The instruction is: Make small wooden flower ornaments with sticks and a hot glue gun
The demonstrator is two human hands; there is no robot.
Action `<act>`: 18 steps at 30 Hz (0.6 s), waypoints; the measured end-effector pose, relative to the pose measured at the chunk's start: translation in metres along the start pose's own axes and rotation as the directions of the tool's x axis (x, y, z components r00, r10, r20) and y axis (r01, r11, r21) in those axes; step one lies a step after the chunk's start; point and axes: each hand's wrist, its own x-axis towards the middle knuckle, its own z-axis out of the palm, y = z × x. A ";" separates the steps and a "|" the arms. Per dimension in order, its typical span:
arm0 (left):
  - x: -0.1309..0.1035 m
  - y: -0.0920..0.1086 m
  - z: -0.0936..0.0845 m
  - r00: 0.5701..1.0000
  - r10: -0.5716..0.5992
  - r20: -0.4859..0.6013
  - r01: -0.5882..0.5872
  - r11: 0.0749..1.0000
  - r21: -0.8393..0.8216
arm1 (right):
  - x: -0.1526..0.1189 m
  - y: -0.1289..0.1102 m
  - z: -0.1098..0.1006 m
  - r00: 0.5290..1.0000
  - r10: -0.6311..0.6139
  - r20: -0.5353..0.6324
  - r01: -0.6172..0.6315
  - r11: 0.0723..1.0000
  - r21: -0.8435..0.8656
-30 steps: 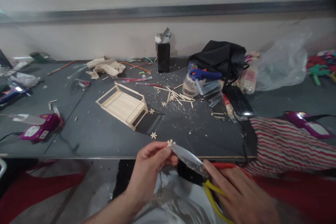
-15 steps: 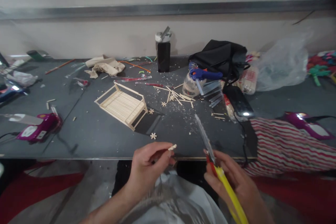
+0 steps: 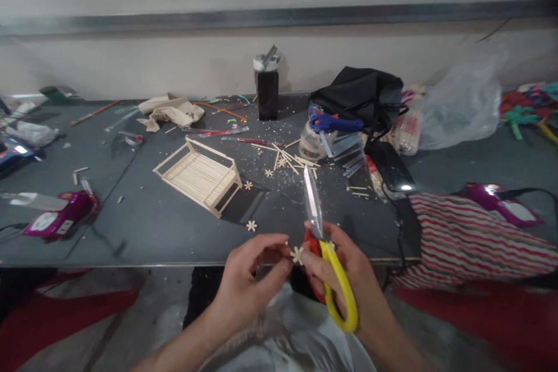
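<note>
My right hand (image 3: 344, 264) is wrapped round scissors (image 3: 320, 235) with yellow and red handles, their blades pointing away over the table. Against the right thumb and fingertips rests a small star-shaped piece of wooden sticks (image 3: 297, 255), seen face-on. My left hand (image 3: 255, 273) is just left of this star, thumb and index finger curved with a gap between their tips. Whether the left fingers touch the star is hard to see. Similar stars (image 3: 251, 225) lie on the table beyond, near a small bed-like wooden stick frame (image 3: 198, 177).
Loose sticks (image 3: 283, 157) and crumbs scatter mid-table. A dark bottle (image 3: 267, 93) stands behind. A blue glue gun (image 3: 333, 123) sits on a clear container; a purple glue gun (image 3: 58, 215) lies left. Rightward are a black bag (image 3: 360, 93), phone (image 3: 390, 168) and striped cloth (image 3: 475, 238).
My right hand has brought the scissors left, close to my left hand. The star, earlier edge-on in the left fingertips, now faces me at the right fingertips.
</note>
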 end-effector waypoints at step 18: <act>0.012 0.006 -0.003 0.946 -0.322 -0.033 0.274 0.851 -0.447 | -0.017 0.008 -0.060 0.665 -0.630 0.401 0.576 0.091 -0.813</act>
